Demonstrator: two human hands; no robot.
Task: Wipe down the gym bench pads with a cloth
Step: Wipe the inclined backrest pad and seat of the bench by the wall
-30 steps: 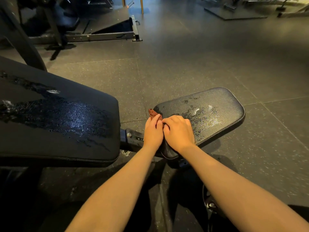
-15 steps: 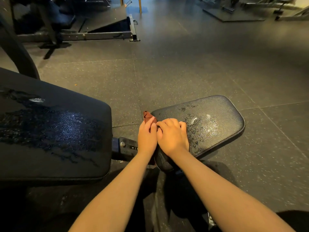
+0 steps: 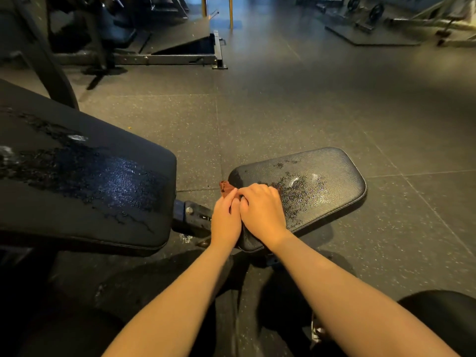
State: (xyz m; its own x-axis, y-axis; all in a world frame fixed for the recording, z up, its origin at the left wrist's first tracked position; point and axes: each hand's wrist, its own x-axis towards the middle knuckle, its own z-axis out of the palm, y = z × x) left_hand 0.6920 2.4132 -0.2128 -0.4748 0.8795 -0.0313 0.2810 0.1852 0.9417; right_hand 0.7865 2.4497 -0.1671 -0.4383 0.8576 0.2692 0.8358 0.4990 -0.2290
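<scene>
Over the last second the hands have barely shifted on the pad; mostly the view has tipped, and the cloth sits at the same corner. Nearest, two bare forearms reach forward. The left hand [image 3: 226, 217] and right hand [image 3: 262, 210] lie touching, side by side, on the near left end of the seat pad [image 3: 332, 173]. Both have their fingers curled onto the one cloth [image 3: 225, 187], of which only a rust-brown corner shows past the fingertips. The step in hand looks like gathering the cloth before a stroke. The next move calls for pushing it rightward through the wet patch [image 3: 296, 194] just beside the right hand. There are two pads, each with one wet patch: the back pad [image 3: 77, 215], to the left, is not yet dried. Beyond lie the floor [image 3: 309, 112] and, far off, two plates [image 3: 377, 8].
</scene>
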